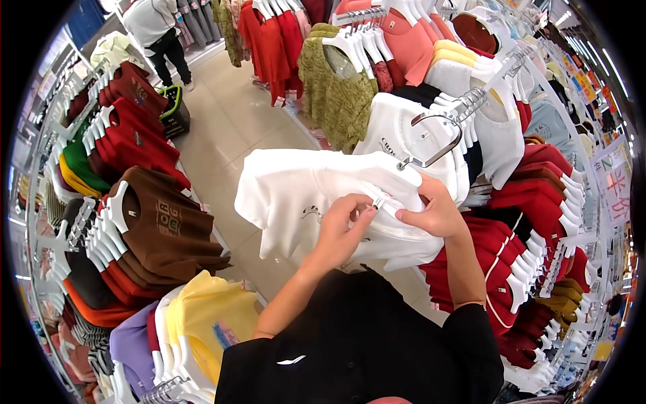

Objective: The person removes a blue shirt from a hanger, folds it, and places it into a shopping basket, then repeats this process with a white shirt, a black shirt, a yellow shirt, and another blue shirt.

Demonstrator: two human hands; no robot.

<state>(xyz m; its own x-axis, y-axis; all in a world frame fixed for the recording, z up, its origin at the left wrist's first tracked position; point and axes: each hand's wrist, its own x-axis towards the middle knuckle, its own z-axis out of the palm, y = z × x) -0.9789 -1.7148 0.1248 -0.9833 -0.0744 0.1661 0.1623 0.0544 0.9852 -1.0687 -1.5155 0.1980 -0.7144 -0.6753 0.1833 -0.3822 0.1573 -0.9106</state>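
A white shirt [289, 182] with a small dark print hangs in front of me, turned sideways on a white hanger [404, 176]. The hanger's metal hook sits at the end of a chrome display arm [437, 138]. At the neckline, my left hand [343, 229] is closed with thumb and forefinger pinching the collar fabric, beside a small neck label [378, 203]. My right hand [436, 210] grips the same shirt at the other side of the neck, its thumb lying over the collar. The fingers behind the fabric are hidden.
Racks of red shirts [538, 175] stand to the right. On the left hang brown shirts [165, 209] and a yellow shirt [208, 313]. A tiled aisle [229, 114] runs between the racks. Farther back are a person [158, 37] and a black-and-green basket [176, 114].
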